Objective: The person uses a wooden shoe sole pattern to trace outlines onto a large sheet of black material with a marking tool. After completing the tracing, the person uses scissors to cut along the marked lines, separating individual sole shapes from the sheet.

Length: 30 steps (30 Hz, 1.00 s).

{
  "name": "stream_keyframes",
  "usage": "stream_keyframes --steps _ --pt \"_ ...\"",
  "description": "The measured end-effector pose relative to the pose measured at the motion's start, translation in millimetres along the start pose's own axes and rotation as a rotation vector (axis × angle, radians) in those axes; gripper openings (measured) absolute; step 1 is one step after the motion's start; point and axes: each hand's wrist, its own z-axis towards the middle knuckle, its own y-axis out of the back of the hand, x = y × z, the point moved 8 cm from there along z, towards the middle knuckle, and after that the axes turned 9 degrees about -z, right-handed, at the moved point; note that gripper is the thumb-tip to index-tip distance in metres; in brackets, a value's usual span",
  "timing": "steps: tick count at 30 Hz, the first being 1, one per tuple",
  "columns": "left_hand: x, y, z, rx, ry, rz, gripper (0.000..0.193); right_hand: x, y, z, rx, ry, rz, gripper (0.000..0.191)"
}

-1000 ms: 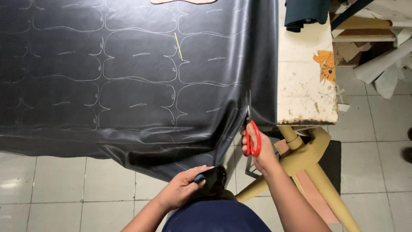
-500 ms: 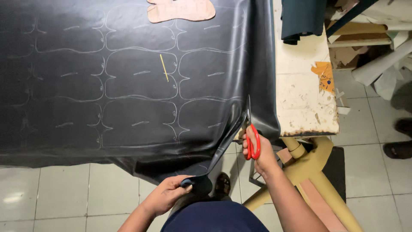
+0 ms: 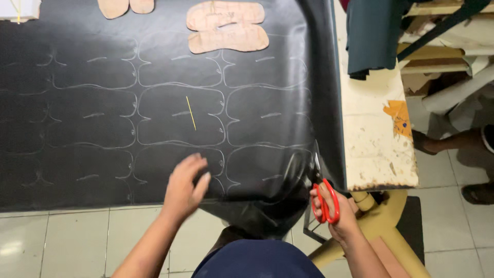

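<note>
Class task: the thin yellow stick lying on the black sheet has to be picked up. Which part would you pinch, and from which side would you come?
Probably pinch the thin yellow stick at mid-length, coming from straight above, fingers on its two long sides. It lies flat and slanted on the black marked sheet, nothing touching it, so neither end sticks up to grab.

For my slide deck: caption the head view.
Right hand works red-handled scissors into black sheet; left hand rests on it.

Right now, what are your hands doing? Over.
Left hand flat on black chalk-marked sheet. Right hand holds red-handled scissors at sheet's edge. Thin yellow stick lies ahead.
</note>
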Motion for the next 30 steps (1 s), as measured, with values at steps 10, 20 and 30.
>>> stream_keyframes --steps 10,20,30 --pt "49.0 -36.8 124.9 0.041 0.14 0.385 0.056 -7.5 13.2 7.4 -0.028 -0.048 0.047 0.035" --pt "-68.2 -79.9 117.9 0.05 -0.046 0.246 0.039 1.0 25.2 9.7 0.085 -0.1 0.031 0.035" --pt "-194.0 -220.5 88.1 0.341 -0.191 0.088 0.069 23.5 38.5 4.0 0.199 -0.152 -0.102 0.043"
